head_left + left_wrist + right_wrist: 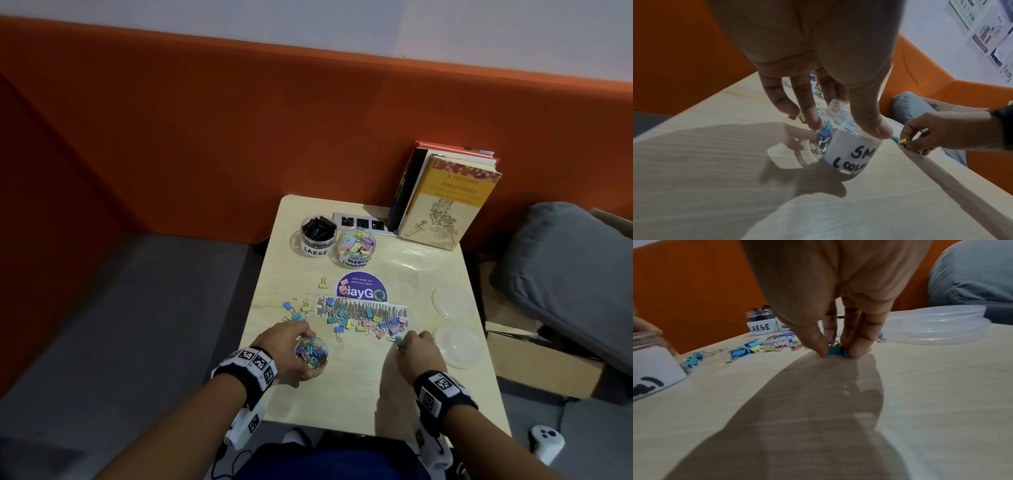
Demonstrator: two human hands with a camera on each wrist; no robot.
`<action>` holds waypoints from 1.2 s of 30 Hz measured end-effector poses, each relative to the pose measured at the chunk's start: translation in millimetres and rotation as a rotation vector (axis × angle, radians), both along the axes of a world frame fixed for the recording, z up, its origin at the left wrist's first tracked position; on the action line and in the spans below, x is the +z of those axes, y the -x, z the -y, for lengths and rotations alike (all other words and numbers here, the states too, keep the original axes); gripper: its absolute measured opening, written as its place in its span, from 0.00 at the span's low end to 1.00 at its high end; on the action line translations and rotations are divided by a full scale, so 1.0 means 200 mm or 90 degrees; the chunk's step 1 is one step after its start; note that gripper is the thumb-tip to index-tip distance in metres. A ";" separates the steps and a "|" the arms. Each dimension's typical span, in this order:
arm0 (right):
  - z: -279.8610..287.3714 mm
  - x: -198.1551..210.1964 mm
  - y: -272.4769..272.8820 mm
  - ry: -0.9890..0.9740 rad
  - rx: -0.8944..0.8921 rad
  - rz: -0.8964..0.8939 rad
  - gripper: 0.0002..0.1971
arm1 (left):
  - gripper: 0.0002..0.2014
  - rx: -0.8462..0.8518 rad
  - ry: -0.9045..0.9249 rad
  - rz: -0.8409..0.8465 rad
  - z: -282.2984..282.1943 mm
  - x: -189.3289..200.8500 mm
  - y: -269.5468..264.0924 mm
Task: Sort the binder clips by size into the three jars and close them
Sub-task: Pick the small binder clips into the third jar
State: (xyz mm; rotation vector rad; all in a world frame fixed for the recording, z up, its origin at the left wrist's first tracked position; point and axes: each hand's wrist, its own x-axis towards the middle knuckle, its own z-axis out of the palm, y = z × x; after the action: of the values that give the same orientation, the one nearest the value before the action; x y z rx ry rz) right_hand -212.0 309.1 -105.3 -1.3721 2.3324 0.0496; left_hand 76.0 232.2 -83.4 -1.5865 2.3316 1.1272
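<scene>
The open small jar (312,357), with a white label and several coloured clips inside, stands at the table's front left. My left hand (301,349) grips it from above, thumb and fingers (813,124) curled round its mouth. My right hand (402,342) pinches small teal and blue binder clips (833,350) against the tabletop between thumb and fingers. A scatter of small pastel clips (366,322) lies between the hands and beyond. The "LARGE" jar (317,236) of black clips and the "MEDIUM" jar (356,246) of coloured clips stand open at the back.
Two clear lids (450,301) (457,346) lie on the right side of the wooden table (342,404). Books (445,195) and a power strip (363,222) stand at the back. A round sticker (363,289) is on the tabletop. A grey cushion (565,274) lies to the right.
</scene>
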 end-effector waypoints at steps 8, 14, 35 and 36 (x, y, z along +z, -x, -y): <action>0.03 0.03 -0.12 0.093 0.068 0.151 0.07 | 0.35 0.003 0.002 -0.001 -0.01 0.00 0.00; 0.05 0.04 -0.12 0.094 -0.006 0.111 0.08 | 0.34 0.000 0.008 -0.004 -0.01 0.00 0.00; 0.05 0.04 -0.17 -0.013 0.091 0.071 0.04 | 0.35 0.002 0.005 -0.005 -0.01 0.00 -0.01; 0.05 0.06 -0.17 -0.007 0.092 0.081 0.04 | 0.35 0.002 0.006 -0.004 -0.01 0.00 0.00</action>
State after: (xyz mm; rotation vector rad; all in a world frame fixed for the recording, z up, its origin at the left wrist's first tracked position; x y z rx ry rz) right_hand -177.6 299.2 -93.5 -1.4911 2.1240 0.0187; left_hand 76.5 233.5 -82.8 -1.5922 2.3429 1.1257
